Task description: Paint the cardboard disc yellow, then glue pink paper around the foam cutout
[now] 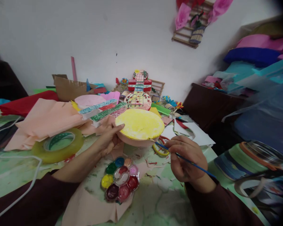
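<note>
My left hand [109, 138] grips the left edge of a round box-like piece [139, 124], its top painted yellow and its side pale pink, with the thumb on the top rim. Between the fingers of my right hand [187, 157] is a thin blue paintbrush [191, 162]; its tip touches or nearly touches the front right rim of the round piece. Below lies a flower-shaped paint palette [121, 179] with several colours in its wells, standing partly on pale pink paper [94, 207].
A large roll of clear tape [79, 141] lies left, by a white cable [39, 171]. Behind are green and blue painted strips [108, 112] and a decorated guitar-like craft [139, 99]. A green and orange jar [240, 160] stands right, near white paper scraps [199, 133].
</note>
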`<action>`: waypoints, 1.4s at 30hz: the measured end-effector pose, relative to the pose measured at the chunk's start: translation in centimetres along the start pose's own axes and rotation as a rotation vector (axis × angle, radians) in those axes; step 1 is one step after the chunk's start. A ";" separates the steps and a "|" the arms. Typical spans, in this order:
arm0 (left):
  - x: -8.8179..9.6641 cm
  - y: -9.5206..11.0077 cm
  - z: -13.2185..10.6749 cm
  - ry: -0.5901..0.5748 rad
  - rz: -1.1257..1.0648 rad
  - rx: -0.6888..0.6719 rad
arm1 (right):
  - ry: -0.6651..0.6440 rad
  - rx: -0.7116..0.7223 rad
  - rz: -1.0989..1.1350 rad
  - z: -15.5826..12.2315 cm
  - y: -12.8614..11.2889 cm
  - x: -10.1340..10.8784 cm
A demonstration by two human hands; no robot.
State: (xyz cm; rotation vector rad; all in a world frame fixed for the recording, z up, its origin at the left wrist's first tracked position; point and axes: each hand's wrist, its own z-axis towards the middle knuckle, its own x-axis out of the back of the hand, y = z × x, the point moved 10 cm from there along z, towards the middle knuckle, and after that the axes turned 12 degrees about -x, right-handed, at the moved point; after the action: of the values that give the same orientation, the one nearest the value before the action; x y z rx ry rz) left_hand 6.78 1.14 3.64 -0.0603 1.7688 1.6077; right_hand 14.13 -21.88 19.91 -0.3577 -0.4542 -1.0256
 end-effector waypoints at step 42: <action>1.2 0.4 0.6 -0.025 -0.081 0.052 | 0.671 -0.917 0.592 -5.2 15.5 3.1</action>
State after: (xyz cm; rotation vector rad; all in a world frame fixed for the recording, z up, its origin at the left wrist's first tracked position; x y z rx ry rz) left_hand 6.03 2.26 3.35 -0.0853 1.7657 1.4977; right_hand 30.12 -19.29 15.93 -0.8563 0.7353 -0.6502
